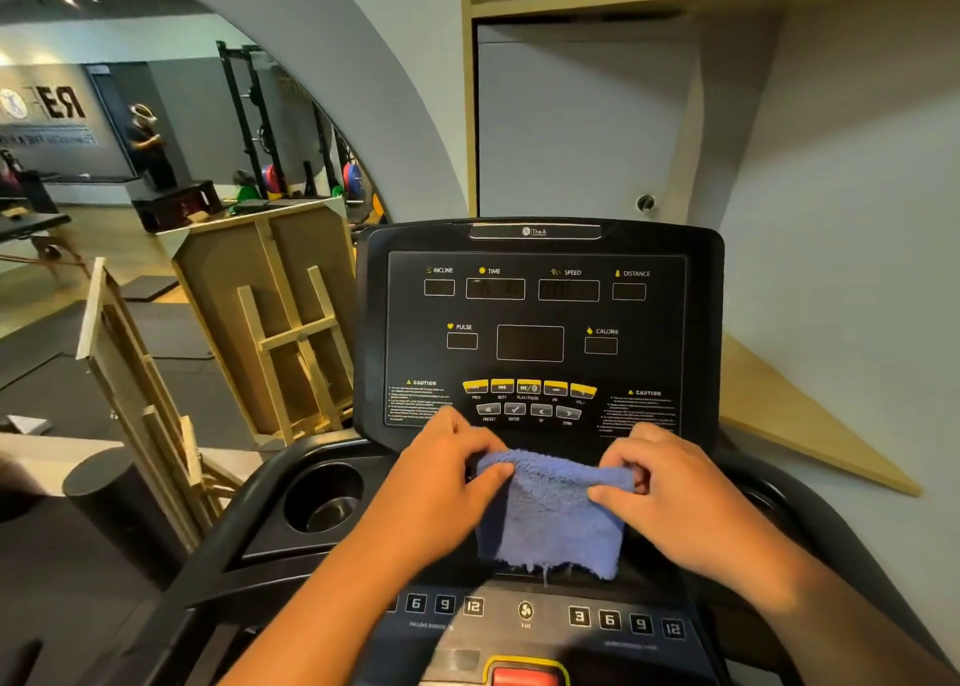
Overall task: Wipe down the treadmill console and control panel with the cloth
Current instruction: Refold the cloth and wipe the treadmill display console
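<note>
The black treadmill console (535,321) fills the middle of the head view, with dark displays and a row of yellow buttons (529,388). Below it lies the control panel (524,615) with numbered keys and a fan button. A blue terry cloth (550,519) hangs between my hands just under the console. My left hand (441,472) pinches its upper left corner. The upper right corner is pinched by my right hand (670,488). The cloth's frayed lower edge dangles just above the numbered keys.
A cup holder (324,498) sits left of the cloth. A red stop button (524,677) shows at the bottom edge. Wooden easels (275,321) lean at the left, beside a mirror showing the gym. A wall and wooden shelf (810,415) stand close on the right.
</note>
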{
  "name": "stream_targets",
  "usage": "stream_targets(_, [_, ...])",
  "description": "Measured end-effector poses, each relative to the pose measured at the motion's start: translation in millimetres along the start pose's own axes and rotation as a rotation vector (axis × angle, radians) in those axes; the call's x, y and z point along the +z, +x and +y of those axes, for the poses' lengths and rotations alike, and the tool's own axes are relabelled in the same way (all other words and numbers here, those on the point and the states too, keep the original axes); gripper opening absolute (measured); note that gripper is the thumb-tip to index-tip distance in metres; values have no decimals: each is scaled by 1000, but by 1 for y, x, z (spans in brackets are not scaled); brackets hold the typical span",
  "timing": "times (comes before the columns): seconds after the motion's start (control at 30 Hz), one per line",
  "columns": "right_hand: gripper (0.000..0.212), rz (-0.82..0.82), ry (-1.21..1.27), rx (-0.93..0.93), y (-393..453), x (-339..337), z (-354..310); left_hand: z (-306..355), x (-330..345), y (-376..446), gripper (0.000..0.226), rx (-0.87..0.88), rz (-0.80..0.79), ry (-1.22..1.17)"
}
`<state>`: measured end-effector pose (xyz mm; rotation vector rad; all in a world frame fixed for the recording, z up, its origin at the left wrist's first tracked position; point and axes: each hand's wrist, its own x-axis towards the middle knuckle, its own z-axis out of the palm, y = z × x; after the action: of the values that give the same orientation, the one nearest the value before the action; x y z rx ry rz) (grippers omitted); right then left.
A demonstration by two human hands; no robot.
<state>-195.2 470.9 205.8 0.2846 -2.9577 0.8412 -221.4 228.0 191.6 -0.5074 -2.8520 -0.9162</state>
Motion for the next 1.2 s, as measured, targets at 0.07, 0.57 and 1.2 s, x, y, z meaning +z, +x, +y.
stream_targets(0.07, [14,-6,118,-48,1,-7,-1,2,-12,3,10,12,-43,-116])
stream_targets(0.57, [36,47,1541,506,43,19,9,3,2,51,10,-367,164,-768])
stream_targets(1.2, [85,681,-423,124,215,49,-1,-144,9,81,46,-572,499,-671])
